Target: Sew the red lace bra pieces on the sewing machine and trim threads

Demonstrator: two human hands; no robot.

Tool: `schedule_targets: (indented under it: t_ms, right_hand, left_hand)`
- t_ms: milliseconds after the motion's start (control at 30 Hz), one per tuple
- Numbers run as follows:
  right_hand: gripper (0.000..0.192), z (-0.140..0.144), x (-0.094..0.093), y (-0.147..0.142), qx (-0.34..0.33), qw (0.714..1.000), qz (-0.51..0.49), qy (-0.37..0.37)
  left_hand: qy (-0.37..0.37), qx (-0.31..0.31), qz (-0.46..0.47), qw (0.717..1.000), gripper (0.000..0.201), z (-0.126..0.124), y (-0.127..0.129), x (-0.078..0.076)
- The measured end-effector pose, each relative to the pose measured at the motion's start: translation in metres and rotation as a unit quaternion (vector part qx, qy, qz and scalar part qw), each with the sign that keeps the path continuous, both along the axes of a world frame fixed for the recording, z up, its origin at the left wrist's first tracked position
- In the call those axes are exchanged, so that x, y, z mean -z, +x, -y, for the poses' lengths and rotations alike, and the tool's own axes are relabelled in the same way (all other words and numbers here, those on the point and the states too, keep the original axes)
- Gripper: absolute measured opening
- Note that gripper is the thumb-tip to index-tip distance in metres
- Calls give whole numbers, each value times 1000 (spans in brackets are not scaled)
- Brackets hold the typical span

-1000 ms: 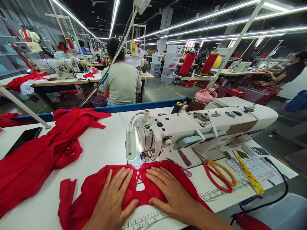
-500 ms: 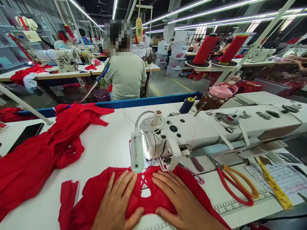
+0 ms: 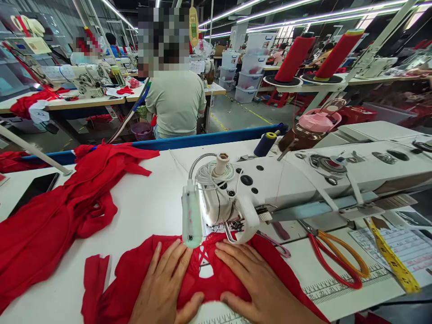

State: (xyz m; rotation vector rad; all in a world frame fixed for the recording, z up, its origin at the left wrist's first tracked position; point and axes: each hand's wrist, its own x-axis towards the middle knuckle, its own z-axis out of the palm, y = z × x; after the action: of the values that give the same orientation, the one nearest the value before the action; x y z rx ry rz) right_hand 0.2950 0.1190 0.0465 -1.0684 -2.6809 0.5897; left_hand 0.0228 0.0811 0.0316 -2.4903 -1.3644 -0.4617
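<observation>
A red garment (image 3: pixel 135 274) lies spread under the head of a white sewing machine (image 3: pixel 270 180). Its middle has a crisscross lacing above a small cut-out through which the white table shows. My left hand (image 3: pixel 165 279) rests flat on the cloth left of the cut-out, fingers stretched toward the machine. On the right side of the cut-out my right hand (image 3: pixel 249 279) lies flat too, its fingers spread close to the needle area. A pale green lamp (image 3: pixel 192 216) on a bent metal neck hangs just beyond my left fingertips and partly hides the cloth edge.
More red fabric (image 3: pixel 67 216) is heaped at the left by a black phone (image 3: pixel 35 191). Orange-and-red-handled scissors (image 3: pixel 337 256), a yellow tape measure (image 3: pixel 393 256) and a paper sheet (image 3: pixel 411 247) lie at the right. Behind the table a person (image 3: pixel 177 101) sits facing away.
The camera view has shifted slightly, so the machine and scissors appear a little farther right. Both hands stay flat on the red garment, almost unmoved.
</observation>
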Motion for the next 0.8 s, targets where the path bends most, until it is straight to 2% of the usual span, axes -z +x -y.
schedule_targets:
  t_ms: [267,467,533,633,700,800]
  right_hand:
    - [67,0,1,-3,11,1000,-14,-4]
    - [64,5,-11,-4,-24,999,-20,43]
    - [52,6,-15,-4,-13,996,-36,78]
    - [30,1,-16,-7,54,981,-56,178]
    - [28,-7,-14,-9,97,964,-31,245]
    - [22,-19,-8,-13,125,950,8,285]
  left_hand:
    - [-25,-18,10,999,71,5,2,-1]
    - [-11,-33,15,999,69,15,-1,8]
    - [-18,-41,24,999,71,18,-3,11]
    - [-51,-64,50,995,75,18,-5,6]
    - [-83,-75,69,991,79,12,-5,-2]
    - [-161,-70,78,981,85,-2,-4,-19]
